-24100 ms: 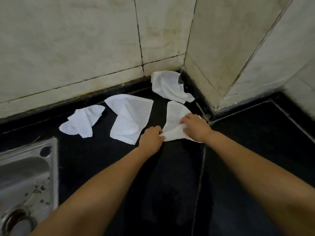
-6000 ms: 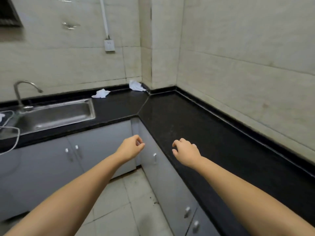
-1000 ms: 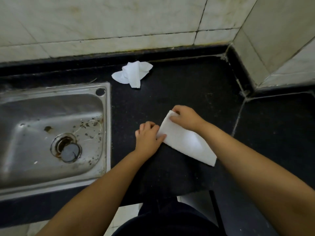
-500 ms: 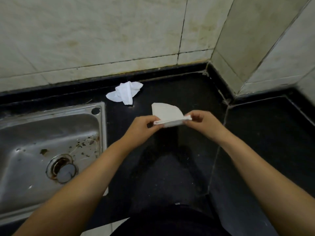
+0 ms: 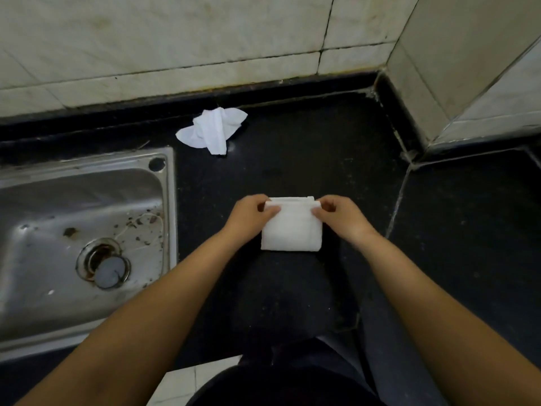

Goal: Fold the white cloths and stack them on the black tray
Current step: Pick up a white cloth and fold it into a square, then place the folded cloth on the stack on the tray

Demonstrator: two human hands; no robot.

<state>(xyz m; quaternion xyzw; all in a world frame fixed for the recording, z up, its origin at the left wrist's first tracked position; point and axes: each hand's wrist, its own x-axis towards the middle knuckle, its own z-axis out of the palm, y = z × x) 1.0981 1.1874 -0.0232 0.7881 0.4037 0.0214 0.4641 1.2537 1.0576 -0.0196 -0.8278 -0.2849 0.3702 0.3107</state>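
You are at a black stone counter (image 5: 307, 142) in a tiled corner, with a steel sink (image 5: 85, 230) set into it on your left. The folded white cloth (image 5: 289, 230) lies flat on the counter in front of you, a neat small rectangle. Your left hand (image 5: 248, 213) pinches its far left corner and your right hand (image 5: 339, 216) pinches its far right corner, fingers curled onto the top edge. To finish this fold well, line the layers up at that far edge, where one layer seems to peek past the other, then press the crease flat with your fingers before you lift it, so it stacks squarely. A second, crumpled cloth (image 5: 212, 130) waits near the back wall, just beyond the sink's corner, well apart from your hands. The black tray is nowhere in view, so you cannot tell from here how many cloths are already stacked, and your thumbs are partly hidden by the cloth.
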